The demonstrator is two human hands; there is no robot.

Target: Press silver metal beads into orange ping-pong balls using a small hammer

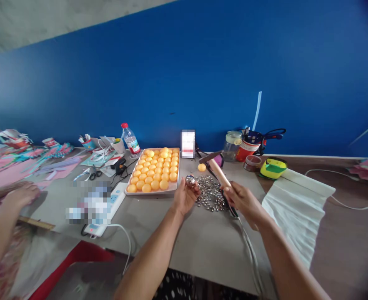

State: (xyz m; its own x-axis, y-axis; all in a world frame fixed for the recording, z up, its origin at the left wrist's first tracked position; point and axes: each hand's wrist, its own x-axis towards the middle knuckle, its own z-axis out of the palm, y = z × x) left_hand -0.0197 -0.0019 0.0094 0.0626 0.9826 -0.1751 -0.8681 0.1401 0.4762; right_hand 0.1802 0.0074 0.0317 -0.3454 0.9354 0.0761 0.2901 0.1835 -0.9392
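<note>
My left hand [184,195] pinches a small silver bell [190,180] just left of a heap of silver bells [209,192] on the grey table [196,237]. My right hand [240,197] grips the wooden handle of a corded tool [219,171] that points up and away over the heap. A single orange ball [201,167] lies beside the tool's tip. A white tray [177,185] filled with several orange balls sits to the left of my left hand.
Another person's hand [21,195] rests at the far left near pink paper. A power strip [107,210], water bottle [130,141], scissors [93,174], jar [232,146], red cup [246,149], tape roll [251,162], yellow-green object [273,168] and folded white cloth [296,208] surround the work area.
</note>
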